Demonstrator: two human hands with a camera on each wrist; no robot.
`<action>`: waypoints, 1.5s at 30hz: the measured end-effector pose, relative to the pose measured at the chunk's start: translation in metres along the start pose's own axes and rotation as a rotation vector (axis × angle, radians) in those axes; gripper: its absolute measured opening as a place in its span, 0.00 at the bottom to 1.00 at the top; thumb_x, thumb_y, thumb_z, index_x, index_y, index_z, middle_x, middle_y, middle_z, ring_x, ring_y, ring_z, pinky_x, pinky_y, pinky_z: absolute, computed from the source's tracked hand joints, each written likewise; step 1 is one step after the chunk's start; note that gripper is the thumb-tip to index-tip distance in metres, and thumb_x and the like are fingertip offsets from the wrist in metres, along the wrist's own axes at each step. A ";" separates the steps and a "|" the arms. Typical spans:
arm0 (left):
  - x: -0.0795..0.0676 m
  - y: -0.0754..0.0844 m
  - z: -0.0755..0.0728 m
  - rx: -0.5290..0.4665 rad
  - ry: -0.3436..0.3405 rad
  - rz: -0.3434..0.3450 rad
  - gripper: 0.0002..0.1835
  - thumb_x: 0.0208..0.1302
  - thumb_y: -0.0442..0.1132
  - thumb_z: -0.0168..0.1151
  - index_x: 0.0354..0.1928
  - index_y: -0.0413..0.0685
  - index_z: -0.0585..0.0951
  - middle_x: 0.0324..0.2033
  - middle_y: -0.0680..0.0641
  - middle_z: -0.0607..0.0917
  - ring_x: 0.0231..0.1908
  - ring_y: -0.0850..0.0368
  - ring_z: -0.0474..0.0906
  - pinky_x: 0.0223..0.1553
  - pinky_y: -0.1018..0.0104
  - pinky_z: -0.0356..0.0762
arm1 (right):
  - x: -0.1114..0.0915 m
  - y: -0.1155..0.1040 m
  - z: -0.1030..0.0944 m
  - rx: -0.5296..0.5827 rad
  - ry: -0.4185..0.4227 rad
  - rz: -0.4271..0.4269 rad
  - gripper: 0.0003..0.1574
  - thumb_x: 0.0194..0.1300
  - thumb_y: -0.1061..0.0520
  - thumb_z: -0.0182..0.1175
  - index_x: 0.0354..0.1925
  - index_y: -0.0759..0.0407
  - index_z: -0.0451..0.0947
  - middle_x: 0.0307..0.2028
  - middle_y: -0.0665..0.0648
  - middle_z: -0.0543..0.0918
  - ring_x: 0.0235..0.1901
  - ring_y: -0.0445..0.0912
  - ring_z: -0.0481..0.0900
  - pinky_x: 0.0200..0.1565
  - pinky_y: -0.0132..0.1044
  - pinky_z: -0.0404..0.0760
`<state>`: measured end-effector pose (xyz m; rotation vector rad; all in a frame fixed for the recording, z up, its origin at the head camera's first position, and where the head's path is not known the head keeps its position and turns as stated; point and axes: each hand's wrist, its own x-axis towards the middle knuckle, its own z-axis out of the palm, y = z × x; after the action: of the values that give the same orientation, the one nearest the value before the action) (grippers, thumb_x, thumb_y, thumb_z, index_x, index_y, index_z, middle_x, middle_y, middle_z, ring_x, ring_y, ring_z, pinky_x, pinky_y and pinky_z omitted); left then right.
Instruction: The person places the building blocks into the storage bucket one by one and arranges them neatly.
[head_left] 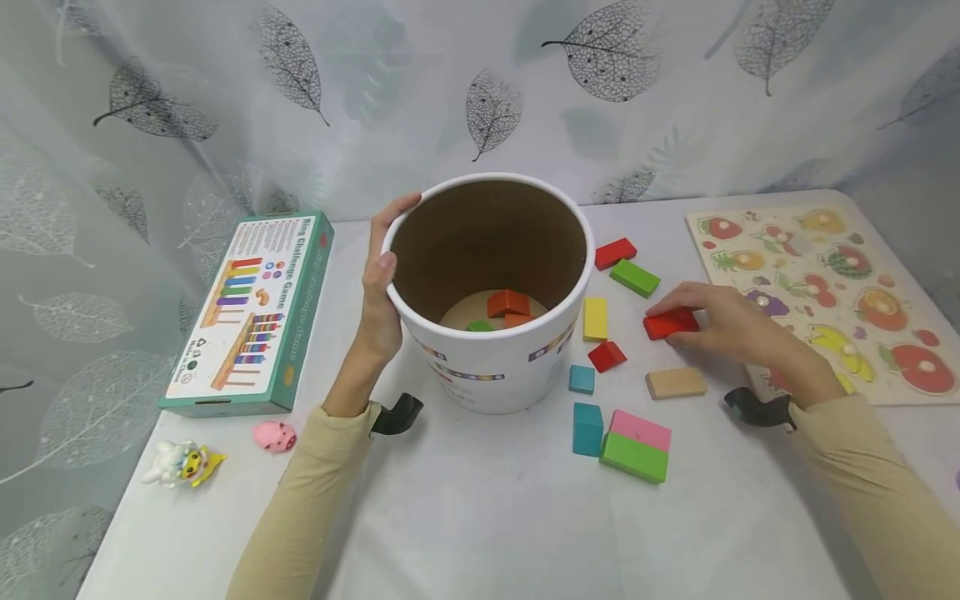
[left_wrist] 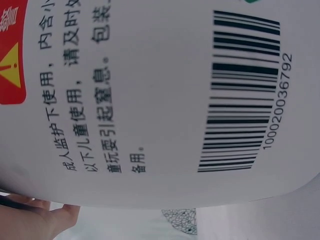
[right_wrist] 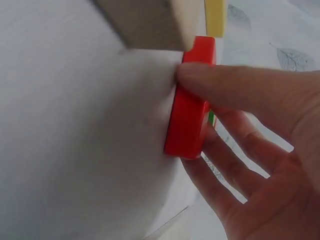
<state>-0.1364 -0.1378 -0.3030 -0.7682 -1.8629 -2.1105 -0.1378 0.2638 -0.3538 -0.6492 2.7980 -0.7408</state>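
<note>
Red block (head_left: 667, 324): your right hand (head_left: 723, 321) pinches it, thumb one side, fingers the other, gap just block-wide. It's right of the bucket (head_left: 491, 358), near the plain wooden block (head_left: 677, 383); can't tell if it's off the table (head_left: 510, 517). Your left hand (head_left: 379, 312) holds the bucket's left side, thumb at the rim, fingers part-bent along the outer wall. Inside, on the bottom: orange blocks (head_left: 508, 303), a bit of green. Between bucket and your right hand: yellow block (head_left: 596, 320), small red piece (head_left: 607, 357). Nearer you, pink block (head_left: 641, 427) touches lime block (head_left: 634, 457). Far right, fruit board (head_left: 911, 287); left, game box (head_left: 247, 308), pig toy (head_left: 274, 436) just nearer you.
</note>
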 end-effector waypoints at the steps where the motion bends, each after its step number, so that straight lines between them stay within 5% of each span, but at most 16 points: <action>1: 0.000 0.000 0.000 0.003 0.000 0.000 0.40 0.60 0.64 0.43 0.71 0.53 0.59 0.64 0.44 0.67 0.63 0.42 0.64 0.61 0.50 0.66 | 0.001 0.000 0.000 -0.004 -0.003 -0.003 0.27 0.52 0.64 0.71 0.53 0.56 0.82 0.48 0.57 0.83 0.49 0.51 0.78 0.48 0.33 0.79; 5: 0.000 0.000 0.000 0.007 0.000 0.003 0.40 0.60 0.64 0.43 0.71 0.52 0.59 0.64 0.44 0.67 0.63 0.43 0.64 0.60 0.51 0.66 | 0.004 -0.003 -0.004 0.002 -0.003 -0.025 0.28 0.52 0.65 0.72 0.54 0.55 0.82 0.48 0.56 0.83 0.49 0.50 0.78 0.48 0.35 0.80; 9: 0.001 -0.001 0.000 -0.006 -0.001 0.008 0.40 0.60 0.64 0.43 0.70 0.51 0.60 0.63 0.44 0.68 0.63 0.42 0.64 0.60 0.52 0.66 | 0.006 -0.015 -0.018 0.025 0.058 -0.049 0.30 0.51 0.66 0.72 0.54 0.53 0.81 0.49 0.56 0.83 0.49 0.50 0.79 0.44 0.23 0.77; 15: 0.002 -0.001 0.000 -0.009 -0.002 0.003 0.40 0.60 0.65 0.44 0.70 0.52 0.59 0.63 0.43 0.68 0.63 0.41 0.64 0.61 0.50 0.66 | 0.009 -0.052 -0.055 0.020 0.268 -0.149 0.33 0.49 0.64 0.74 0.55 0.49 0.81 0.48 0.46 0.82 0.47 0.28 0.74 0.44 0.13 0.70; 20: 0.001 -0.001 -0.001 0.008 0.007 0.004 0.40 0.60 0.65 0.43 0.71 0.52 0.59 0.63 0.44 0.68 0.63 0.41 0.64 0.60 0.50 0.66 | 0.015 -0.098 -0.080 0.258 0.394 -0.295 0.35 0.50 0.72 0.70 0.58 0.59 0.79 0.50 0.49 0.81 0.50 0.36 0.79 0.51 0.17 0.73; 23: 0.002 -0.001 0.000 0.005 0.003 0.006 0.40 0.60 0.65 0.44 0.70 0.52 0.59 0.63 0.43 0.68 0.63 0.40 0.64 0.60 0.50 0.66 | 0.023 -0.127 -0.086 0.503 0.389 -0.436 0.33 0.48 0.78 0.67 0.55 0.68 0.78 0.49 0.59 0.81 0.51 0.48 0.79 0.53 0.24 0.77; 27: 0.002 -0.001 0.001 -0.012 0.000 0.008 0.41 0.59 0.65 0.45 0.70 0.52 0.59 0.63 0.42 0.68 0.62 0.39 0.64 0.60 0.49 0.66 | 0.039 -0.152 -0.083 0.710 0.317 -0.611 0.30 0.48 0.77 0.68 0.52 0.72 0.79 0.47 0.62 0.81 0.49 0.53 0.78 0.54 0.30 0.78; 30: 0.002 -0.002 0.002 -0.012 -0.001 0.008 0.41 0.59 0.66 0.44 0.70 0.52 0.59 0.63 0.41 0.68 0.62 0.39 0.64 0.61 0.49 0.65 | 0.050 -0.161 -0.076 0.712 0.287 -0.659 0.29 0.48 0.75 0.69 0.52 0.71 0.79 0.46 0.59 0.82 0.48 0.52 0.79 0.54 0.32 0.78; 45: 0.000 -0.001 0.000 -0.006 0.011 0.009 0.41 0.59 0.66 0.44 0.70 0.51 0.59 0.63 0.43 0.68 0.62 0.41 0.64 0.61 0.50 0.65 | 0.058 -0.166 -0.066 0.700 0.309 -0.630 0.28 0.48 0.78 0.67 0.51 0.71 0.79 0.46 0.62 0.82 0.46 0.54 0.81 0.53 0.36 0.80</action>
<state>-0.1367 -0.1373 -0.3036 -0.7640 -1.8448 -2.1118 -0.1465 0.1361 -0.2160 -1.3418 2.2618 -1.9431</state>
